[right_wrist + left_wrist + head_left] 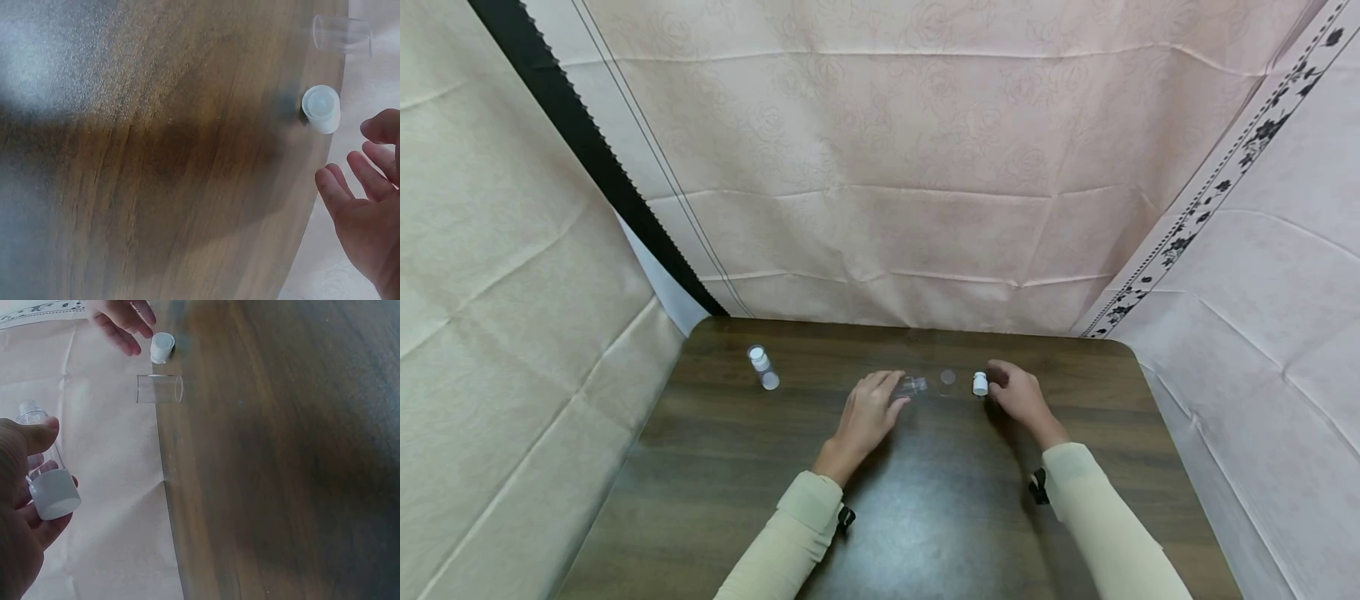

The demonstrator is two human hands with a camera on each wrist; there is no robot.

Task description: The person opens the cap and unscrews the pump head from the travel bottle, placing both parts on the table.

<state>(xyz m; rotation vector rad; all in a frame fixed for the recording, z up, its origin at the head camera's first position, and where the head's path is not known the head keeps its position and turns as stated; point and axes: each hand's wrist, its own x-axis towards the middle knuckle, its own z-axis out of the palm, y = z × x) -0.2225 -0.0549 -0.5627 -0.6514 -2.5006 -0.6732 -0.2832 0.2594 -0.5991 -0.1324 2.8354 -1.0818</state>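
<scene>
My left hand [865, 410] holds a small clear bottle [912, 386] with a white base [55, 495], its thumb and fingers curled round the sides. The narrow clear neck points to the right in the head view. Just right of it, a transparent cylindrical cover [159, 389] stands on the table. Farther right is a small white nozzle cap [321, 106]. My right hand [1021, 396] is beside that cap, its fingers loosely bent and apart from one another; the right wrist view shows a gap between them and the cap.
A second small bottle with a white top and base [763, 367] is at the back left of the brown wooden table [925, 500]. Pale cloth curtains [880, 167] hang behind and on both sides of the table.
</scene>
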